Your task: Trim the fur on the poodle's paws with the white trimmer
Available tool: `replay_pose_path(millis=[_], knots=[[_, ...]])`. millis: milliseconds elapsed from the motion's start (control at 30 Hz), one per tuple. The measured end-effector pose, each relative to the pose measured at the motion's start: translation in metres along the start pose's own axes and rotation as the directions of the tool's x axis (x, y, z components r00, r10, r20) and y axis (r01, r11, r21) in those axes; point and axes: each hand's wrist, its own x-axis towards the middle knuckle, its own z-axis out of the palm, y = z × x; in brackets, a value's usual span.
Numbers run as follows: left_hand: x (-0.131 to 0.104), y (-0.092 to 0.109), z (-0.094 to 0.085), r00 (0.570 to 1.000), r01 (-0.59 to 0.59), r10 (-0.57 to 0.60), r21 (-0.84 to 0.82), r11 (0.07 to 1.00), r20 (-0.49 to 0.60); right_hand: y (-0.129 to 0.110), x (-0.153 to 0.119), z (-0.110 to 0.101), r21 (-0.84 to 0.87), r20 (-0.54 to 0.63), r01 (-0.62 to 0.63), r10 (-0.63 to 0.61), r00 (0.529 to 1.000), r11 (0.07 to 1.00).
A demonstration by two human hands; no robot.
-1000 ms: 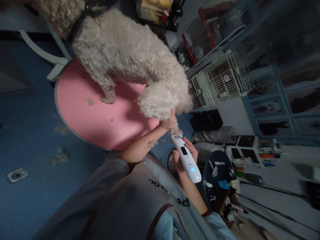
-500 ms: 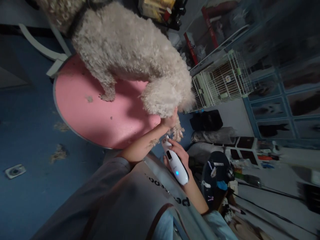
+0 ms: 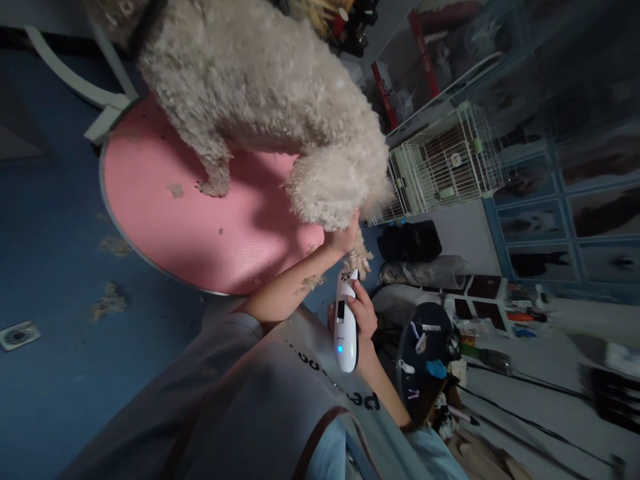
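Observation:
A curly, cream-coated dog [image 3: 265, 87] stands on a round pink grooming table [image 3: 165, 220]. My left hand [image 3: 345, 235] is closed around its hind leg, just under the fluffy thigh; most of the fingers are behind the leg. The hind paw [image 3: 361, 259] sticks out past my hand, beyond the table's edge. In my right hand [image 3: 365, 312] is a white hair clipper [image 3: 346, 333] with a lit blue light. Its blade end points up at the paw, very near it; whether they touch I cannot tell. Cut hair clings to my left forearm [image 3: 287, 287].
Tufts of cut hair [image 3: 109, 300] lie on the blue floor near a drain cover [image 3: 19, 335]. A white wire cage [image 3: 440, 163] stands beyond the dog's rear. To the right, a dark round stool top [image 3: 423, 353] carries small tools. A white curved frame [image 3: 70, 73] adjoins the table.
My right hand has turned the clipper from a slant to nearly upright, its blade end moving slightly right, toward the paw. My left hand keeps its hold on the leg. The view has shifted slightly.

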Motion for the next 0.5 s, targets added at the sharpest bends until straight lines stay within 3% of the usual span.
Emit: replay_pose_path(millis=[133,333,500], knots=[[-0.003,0.002,0.001,0.985,-0.158,0.166,0.149,0.976,-0.04,0.002,-0.004,-0.005,0.014,-0.077,0.018,-0.017,0.997,1.0],[-0.002,-0.004,0.002,0.974,-0.207,0.225,0.263,0.942,-0.038,0.004,0.001,0.004,-0.041,-0.091,0.054,-0.058,0.994,0.998],[-0.001,-0.009,-0.001,0.957,-0.272,0.29,0.33,0.904,-0.004,-0.007,0.018,0.013,-0.11,-0.078,-0.027,0.018,0.997,0.994]])
